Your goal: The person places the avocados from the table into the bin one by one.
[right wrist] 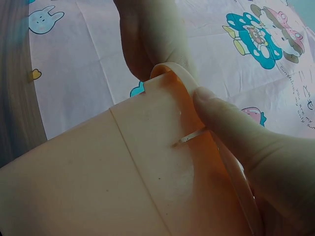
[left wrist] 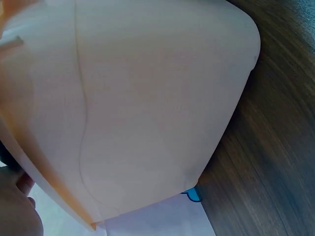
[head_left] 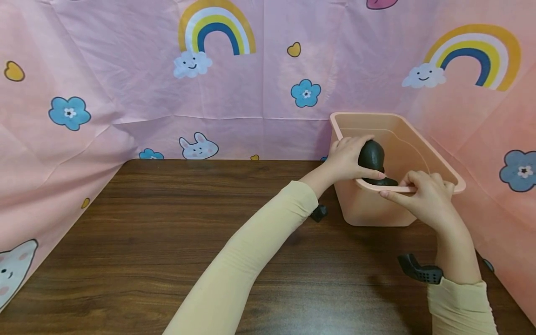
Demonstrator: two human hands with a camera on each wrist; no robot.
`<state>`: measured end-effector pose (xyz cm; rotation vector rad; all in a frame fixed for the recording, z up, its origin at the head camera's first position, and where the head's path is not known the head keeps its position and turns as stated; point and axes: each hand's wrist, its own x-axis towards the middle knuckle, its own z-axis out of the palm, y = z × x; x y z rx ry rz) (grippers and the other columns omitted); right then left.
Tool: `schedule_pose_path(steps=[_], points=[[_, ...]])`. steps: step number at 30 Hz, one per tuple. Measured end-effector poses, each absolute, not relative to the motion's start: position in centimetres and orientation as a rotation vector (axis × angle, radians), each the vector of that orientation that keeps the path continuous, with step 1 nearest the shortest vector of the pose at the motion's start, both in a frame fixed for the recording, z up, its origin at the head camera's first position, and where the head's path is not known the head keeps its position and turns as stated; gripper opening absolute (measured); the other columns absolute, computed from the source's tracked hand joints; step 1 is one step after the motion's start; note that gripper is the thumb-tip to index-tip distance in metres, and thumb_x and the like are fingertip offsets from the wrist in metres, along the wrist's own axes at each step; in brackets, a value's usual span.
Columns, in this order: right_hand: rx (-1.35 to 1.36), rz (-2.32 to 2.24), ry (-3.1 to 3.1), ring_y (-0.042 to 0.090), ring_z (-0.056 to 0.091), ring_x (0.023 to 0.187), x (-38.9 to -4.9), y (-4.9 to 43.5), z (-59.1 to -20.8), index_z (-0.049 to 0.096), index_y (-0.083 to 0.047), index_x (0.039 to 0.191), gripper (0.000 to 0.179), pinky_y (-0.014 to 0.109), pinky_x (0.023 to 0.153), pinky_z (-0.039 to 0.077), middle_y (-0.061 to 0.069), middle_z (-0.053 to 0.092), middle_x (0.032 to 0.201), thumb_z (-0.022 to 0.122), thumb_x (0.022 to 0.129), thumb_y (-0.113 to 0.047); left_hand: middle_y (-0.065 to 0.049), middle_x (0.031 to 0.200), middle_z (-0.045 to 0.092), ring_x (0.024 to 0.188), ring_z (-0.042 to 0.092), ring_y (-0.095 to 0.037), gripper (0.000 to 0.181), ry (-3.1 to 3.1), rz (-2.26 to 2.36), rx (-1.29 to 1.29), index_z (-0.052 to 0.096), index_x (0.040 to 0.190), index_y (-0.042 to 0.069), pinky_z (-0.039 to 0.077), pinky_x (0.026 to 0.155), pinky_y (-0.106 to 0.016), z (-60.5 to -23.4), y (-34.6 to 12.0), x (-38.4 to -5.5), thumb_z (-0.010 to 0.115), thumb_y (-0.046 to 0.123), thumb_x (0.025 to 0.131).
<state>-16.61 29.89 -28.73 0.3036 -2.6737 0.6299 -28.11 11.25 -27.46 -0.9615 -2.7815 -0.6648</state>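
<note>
A peach plastic bin (head_left: 378,209) stands upright at the right of the table. My left hand (head_left: 345,158) reaches over its near left corner and holds a smooth, dark green avocado (head_left: 371,155) between thumb and fingers, at rim height. Just below the avocado, another dark thing (head_left: 383,182) shows inside the bin, mostly hidden by the rim and hand. My right hand (head_left: 429,197) pinches the bin's front rim, thumb outside and fingers curled inside. The thumb (right wrist: 221,115) lies along that rim in the right wrist view. The left wrist view shows mostly the bin's outer wall (left wrist: 152,98).
A dark brown wooden table (head_left: 188,232) extends left and in front of the bin. Pink printed cloth (head_left: 268,93) hangs behind the table and along both sides, close to the bin's back and right. Black wrist mounts (head_left: 420,271) sit on both wrists.
</note>
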Motion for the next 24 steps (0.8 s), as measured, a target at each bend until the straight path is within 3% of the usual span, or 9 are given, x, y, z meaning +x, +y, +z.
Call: schedule_pose_path(steps=[15, 24], points=[[0.305, 0.633, -2.669, 0.029, 0.037, 0.076, -16.72, 29.87, -28.76, 0.057, -0.009, 0.072, 0.039, 0.059, 0.073, 0.014, 0.005, 0.049, 0.067, 0.078, 0.079, -0.041, 0.011, 0.147, 0.034, 0.131, 0.03, -0.009, 0.1, -2.848, -0.706, -0.949, 0.02, 0.152, 0.031, 0.019, 0.104, -0.033, -27.74, 11.27, -28.24, 0.063, 0.074, 0.073], [0.306, 0.624, -2.66, 0.029, 0.038, 0.077, -16.85, 29.84, -28.84, 0.059, -0.009, 0.072, 0.038, 0.059, 0.074, 0.015, 0.004, 0.05, 0.067, 0.079, 0.078, -0.041, 0.011, 0.155, 0.021, 0.143, 0.008, -0.009, 0.092, -2.89, -0.65, -0.966, 0.02, 0.153, 0.032, 0.008, 0.111, -0.037, -27.55, 10.81, -28.22, 0.056, 0.074, 0.079]])
